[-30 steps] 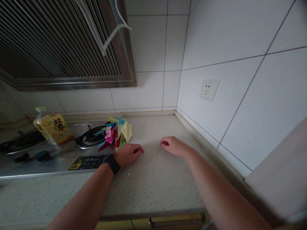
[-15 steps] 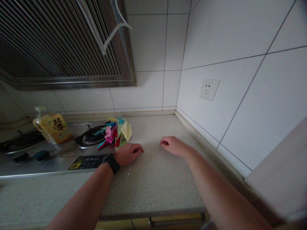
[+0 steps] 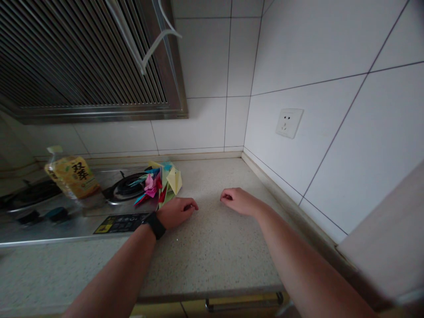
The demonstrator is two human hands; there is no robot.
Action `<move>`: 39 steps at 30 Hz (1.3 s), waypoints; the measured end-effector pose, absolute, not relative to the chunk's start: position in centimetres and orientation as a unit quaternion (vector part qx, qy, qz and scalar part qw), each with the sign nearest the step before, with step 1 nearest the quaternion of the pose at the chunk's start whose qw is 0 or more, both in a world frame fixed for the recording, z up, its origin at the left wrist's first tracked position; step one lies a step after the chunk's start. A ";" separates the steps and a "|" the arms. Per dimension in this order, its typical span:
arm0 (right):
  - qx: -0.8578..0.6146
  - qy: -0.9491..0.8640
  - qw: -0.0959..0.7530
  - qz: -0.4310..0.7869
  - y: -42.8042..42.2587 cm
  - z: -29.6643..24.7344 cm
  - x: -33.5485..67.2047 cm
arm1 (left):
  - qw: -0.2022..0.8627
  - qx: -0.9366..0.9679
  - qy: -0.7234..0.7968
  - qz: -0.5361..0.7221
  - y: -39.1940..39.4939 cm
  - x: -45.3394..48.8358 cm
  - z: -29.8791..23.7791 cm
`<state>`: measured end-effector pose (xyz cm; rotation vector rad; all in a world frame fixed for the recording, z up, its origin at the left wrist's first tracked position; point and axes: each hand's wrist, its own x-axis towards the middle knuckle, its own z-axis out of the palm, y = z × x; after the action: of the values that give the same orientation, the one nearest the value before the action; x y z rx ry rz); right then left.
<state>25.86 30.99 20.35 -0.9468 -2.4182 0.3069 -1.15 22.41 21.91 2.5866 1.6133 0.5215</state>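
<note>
My left hand rests on the speckled countertop, fingers curled under, with a black band on the wrist. My right hand lies a short way to its right, also curled loosely into a fist on the counter. Neither hand holds anything that I can see. A pile of folded coloured paper pieces, pink, blue, green and pale yellow, sits just beyond my left hand at the edge of the stove.
A steel gas stove with a black burner lies to the left. A yellow-labelled bottle lies on it. A range hood hangs above. A wall socket sits on the right tiled wall. A drawer handle shows below.
</note>
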 end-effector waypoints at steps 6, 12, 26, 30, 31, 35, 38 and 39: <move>-0.342 -0.895 0.262 0.115 31.1 20.4 25.8 | 0.019 0.839 0.515 0.172 22.6 -1.3 21.9; -0.346 -0.893 0.265 0.115 30.9 20.5 25.8 | 0.023 0.838 0.517 0.173 22.5 -1.2 22.1; -0.341 -0.895 0.266 0.108 31.1 20.5 25.9 | 0.016 0.831 0.530 0.168 22.6 -1.3 22.1; -0.344 -0.895 0.265 0.103 31.0 20.5 25.9 | 0.014 0.832 0.528 0.169 22.6 -1.2 22.1; -0.347 -0.894 0.264 0.108 31.0 20.5 25.9 | 0.014 0.834 0.526 0.169 22.6 -1.2 22.2; -0.348 -0.892 0.266 0.111 31.0 20.5 25.9 | 0.015 0.833 0.527 0.170 22.5 -1.2 22.2; -0.349 -0.891 0.265 0.116 31.1 20.5 25.9 | 0.019 0.832 0.529 0.168 22.4 -1.2 22.2; -0.348 -0.892 0.265 0.117 31.1 20.5 25.9 | 0.019 0.832 0.529 0.168 22.4 -1.2 22.2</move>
<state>25.93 31.06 20.46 -0.9410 -2.4094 0.3171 -1.23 22.36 22.20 2.5820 1.6406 0.5207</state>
